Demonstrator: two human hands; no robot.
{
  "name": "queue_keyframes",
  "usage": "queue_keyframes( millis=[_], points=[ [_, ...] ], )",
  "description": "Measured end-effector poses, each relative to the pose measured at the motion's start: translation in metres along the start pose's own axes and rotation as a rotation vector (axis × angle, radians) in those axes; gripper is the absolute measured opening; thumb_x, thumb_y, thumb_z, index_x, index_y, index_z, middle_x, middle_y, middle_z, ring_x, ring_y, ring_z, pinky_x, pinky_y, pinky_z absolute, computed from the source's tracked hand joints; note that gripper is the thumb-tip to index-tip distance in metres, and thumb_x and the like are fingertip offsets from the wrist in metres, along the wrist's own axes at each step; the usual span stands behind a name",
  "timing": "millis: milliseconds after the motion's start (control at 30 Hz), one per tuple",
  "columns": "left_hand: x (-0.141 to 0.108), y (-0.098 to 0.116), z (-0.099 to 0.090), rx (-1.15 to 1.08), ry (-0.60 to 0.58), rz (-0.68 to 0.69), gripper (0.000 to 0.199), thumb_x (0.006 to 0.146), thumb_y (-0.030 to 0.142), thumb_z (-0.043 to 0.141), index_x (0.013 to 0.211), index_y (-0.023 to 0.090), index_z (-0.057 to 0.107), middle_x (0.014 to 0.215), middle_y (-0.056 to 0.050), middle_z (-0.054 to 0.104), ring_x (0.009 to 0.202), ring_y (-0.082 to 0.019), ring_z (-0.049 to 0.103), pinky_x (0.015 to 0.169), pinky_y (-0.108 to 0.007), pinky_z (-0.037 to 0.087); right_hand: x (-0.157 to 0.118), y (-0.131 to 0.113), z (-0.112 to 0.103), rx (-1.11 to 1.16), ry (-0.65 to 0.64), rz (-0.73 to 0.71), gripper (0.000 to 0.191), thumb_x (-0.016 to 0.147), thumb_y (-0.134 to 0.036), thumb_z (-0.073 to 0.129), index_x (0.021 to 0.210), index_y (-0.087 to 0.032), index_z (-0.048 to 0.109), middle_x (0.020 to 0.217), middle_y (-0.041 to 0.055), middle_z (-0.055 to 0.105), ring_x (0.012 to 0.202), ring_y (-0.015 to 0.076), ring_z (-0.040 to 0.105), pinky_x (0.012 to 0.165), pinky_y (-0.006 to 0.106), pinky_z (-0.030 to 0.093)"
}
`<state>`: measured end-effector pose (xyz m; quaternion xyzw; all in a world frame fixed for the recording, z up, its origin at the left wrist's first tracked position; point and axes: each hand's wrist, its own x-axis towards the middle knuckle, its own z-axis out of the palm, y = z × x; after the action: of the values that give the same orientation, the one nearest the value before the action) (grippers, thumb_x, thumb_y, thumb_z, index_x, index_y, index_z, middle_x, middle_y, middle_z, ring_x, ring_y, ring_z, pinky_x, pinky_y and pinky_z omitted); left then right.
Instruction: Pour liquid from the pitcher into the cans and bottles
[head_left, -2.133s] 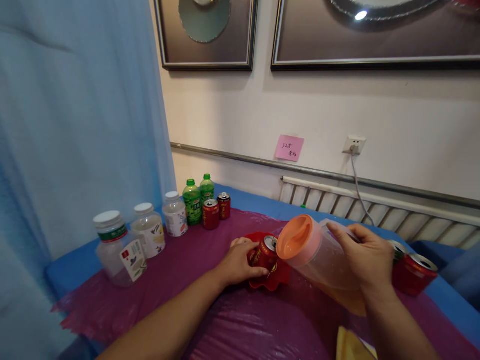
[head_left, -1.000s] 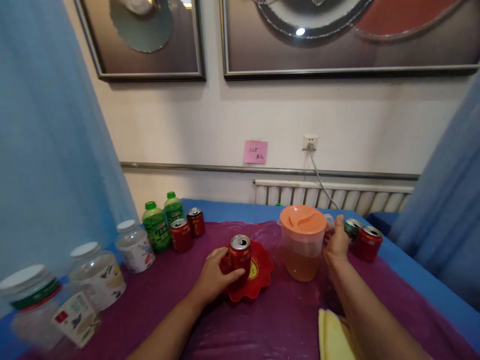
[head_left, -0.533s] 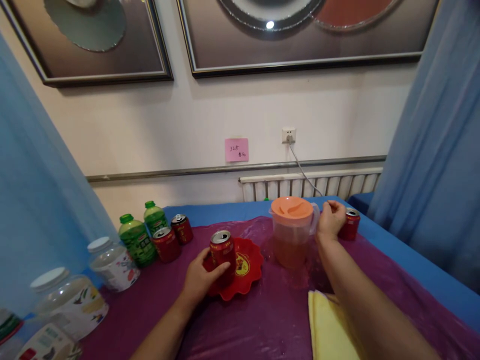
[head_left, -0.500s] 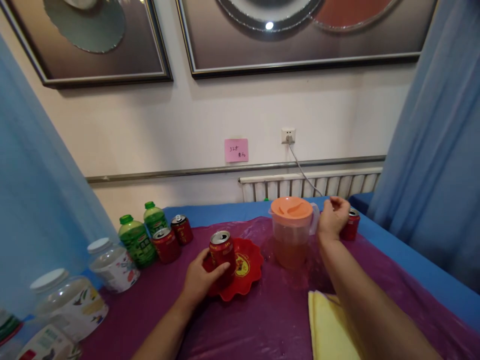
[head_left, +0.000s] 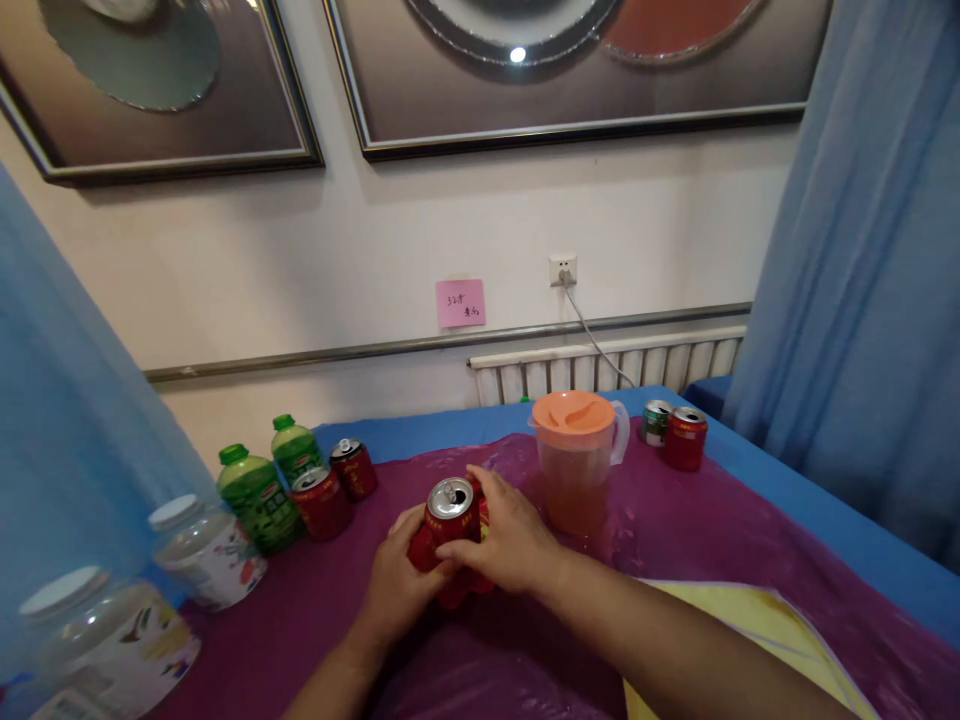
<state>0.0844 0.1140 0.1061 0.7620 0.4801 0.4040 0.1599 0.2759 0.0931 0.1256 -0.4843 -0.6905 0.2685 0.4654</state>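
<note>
Bare left hand [head_left: 405, 575], palm inward, fingers curling. Bare right hand [head_left: 514, 535] facing it, thumb extending toward left thumb. Both forearms reaching forward, converging.

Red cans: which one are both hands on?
The can on the dish, between left hand and right hand; the other red cans, two left and one right, stand untouched.

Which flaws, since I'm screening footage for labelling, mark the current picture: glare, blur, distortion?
Head view: white glare spot on the larger framed picture; lower-left jar stretched toward the edge, its fine print too soft to read; soft shadows on the wall.
</note>
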Motion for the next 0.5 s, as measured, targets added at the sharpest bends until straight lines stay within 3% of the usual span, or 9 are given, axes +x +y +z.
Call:
queue_keyframes(
  millis=[167,367,500],
  points=[
    [0.003,-0.003,0.005,-0.003,-0.023,0.019,0.058,0.068,0.055,0.074,0.114,0.021,0.069,0.114,-0.01,0.074,0.102,-0.032,0.07,0.092,-0.042,0.057,0.0,0.007,0.007,-0.012,-0.015,-0.008,0.07,0.065,-0.046,0.085,0.126,-0.023,0.06,0.119,0.0085,0.07,0.112,0.0299,0.065,0.098,0.046,0.049],
    [0.01,-0.013,0.005,-0.011,-0.074,0.07,0.062,0.068,0.062,0.075,0.116,0.022,0.069,0.117,-0.01,0.073,0.104,-0.032,0.071,0.093,-0.042,0.058,0.002,0.004,0.008,-0.072,0.065,-0.038,0.064,0.065,-0.048,0.086,0.119,-0.023,0.064,0.113,0.0069,0.071,0.103,0.0274,0.067,0.092,0.043,0.051],
    [0.013,-0.026,0.005,-0.065,-0.044,0.138,0.072,0.067,0.072,0.071,0.12,0.024,0.068,0.122,-0.01,0.072,0.11,-0.034,0.069,0.098,-0.044,0.056,0.004,-0.009,-0.001,-0.088,0.148,-0.121,0.065,0.063,-0.049,0.086,0.118,-0.023,0.063,0.111,0.006,0.071,0.103,0.0267,0.067,0.093,0.042,0.051]
  ],
)
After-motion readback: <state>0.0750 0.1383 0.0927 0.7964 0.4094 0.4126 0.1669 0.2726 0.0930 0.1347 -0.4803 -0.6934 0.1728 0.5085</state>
